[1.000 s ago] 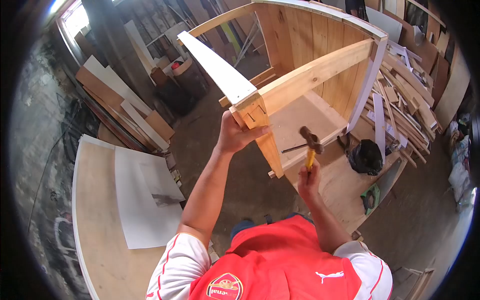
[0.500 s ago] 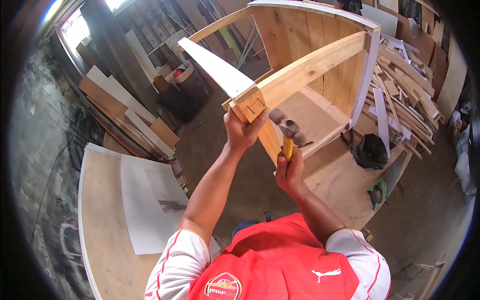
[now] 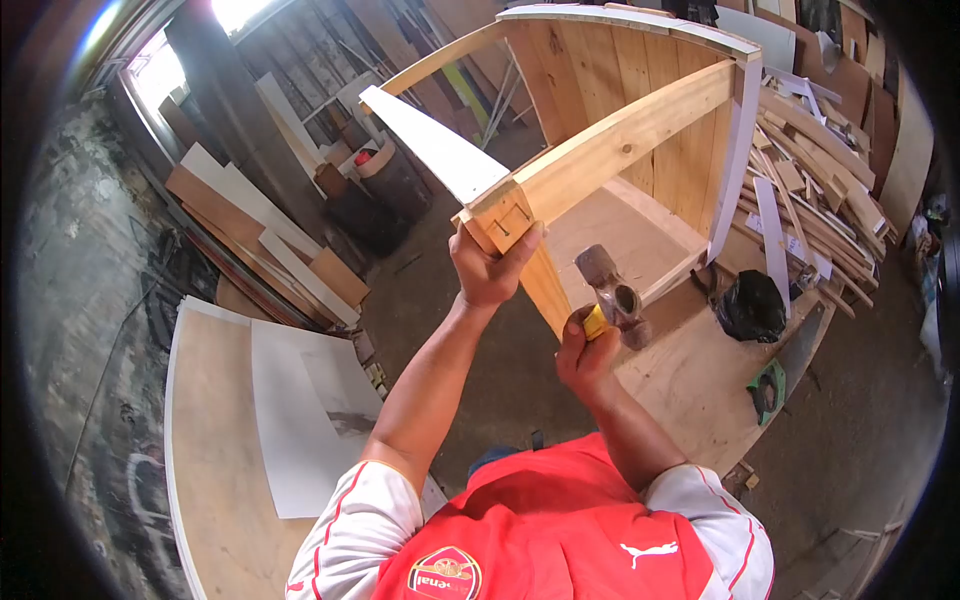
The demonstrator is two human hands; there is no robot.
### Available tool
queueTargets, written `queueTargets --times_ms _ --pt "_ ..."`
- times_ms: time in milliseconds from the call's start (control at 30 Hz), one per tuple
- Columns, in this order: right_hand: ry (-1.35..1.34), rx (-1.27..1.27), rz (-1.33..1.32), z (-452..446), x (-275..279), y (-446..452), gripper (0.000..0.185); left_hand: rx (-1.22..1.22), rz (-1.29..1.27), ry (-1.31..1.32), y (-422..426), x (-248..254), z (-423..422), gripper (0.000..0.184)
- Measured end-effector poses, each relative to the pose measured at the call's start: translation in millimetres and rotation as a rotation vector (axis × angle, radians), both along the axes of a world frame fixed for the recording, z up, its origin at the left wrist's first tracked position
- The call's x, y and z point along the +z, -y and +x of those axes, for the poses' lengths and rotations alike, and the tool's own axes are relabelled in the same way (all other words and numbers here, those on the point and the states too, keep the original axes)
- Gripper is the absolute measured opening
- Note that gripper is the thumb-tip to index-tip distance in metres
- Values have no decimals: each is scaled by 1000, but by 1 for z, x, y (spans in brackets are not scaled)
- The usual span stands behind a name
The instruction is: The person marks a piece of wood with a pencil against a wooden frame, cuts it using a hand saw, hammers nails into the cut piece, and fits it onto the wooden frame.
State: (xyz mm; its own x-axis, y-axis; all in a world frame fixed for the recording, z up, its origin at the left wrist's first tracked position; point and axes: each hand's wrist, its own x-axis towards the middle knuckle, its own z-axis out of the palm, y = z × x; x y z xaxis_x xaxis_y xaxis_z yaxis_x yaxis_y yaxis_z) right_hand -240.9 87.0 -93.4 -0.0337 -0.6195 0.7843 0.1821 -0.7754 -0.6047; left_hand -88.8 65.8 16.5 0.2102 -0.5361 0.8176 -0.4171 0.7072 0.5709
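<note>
My left hand (image 3: pixel 490 268) wraps around the lower corner of a wooden frame (image 3: pixel 625 135), just under the end of a light wooden beam. On that end face are thin dark marks that look like a nail and its shadow; I cannot make out which. A white-faced board (image 3: pixel 435 145) meets the same corner. My right hand (image 3: pixel 588 355) is closed around the yellow handle of a hammer (image 3: pixel 612 290), gripping close to the metal head. The hammer is apart from the corner, below and to its right.
The frame rests on a wooden workbench (image 3: pixel 690 400). A black plastic bag (image 3: pixel 750 305) and a green-handled saw (image 3: pixel 767 392) lie on it. Scrap wood (image 3: pixel 820 190) is piled at the right. A curved panel (image 3: pixel 225 400) stands at left, near leaning boards (image 3: pixel 255 215).
The hammer head has swung away from the corner, down and toward me, and now tilts to the right. My left hand keeps its hold on the frame's corner.
</note>
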Motion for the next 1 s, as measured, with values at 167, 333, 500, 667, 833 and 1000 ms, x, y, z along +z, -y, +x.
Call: queueTargets --times_ms 167,333,500,667,833,1000 --pt "9 -64 -230 6 -23 10 14 -3 19 58 0 -6 5 37" --pt "-300 -82 166 12 11 3 15 59 -58 0 5 -9 8 33" --pt "-66 -7 -75 1 -19 2 22 1 8 -15 -2 -1 -2 35" --pt "-149 -90 116 11 5 0 11 27 -35 -58 6 -12 7 35" --pt "-36 -56 -13 5 -26 6 18 -1 -4 -48 -2 1 -2 36" --pt "-328 5 310 0 16 -3 25 112 -3 1 -4 -7 6 34"
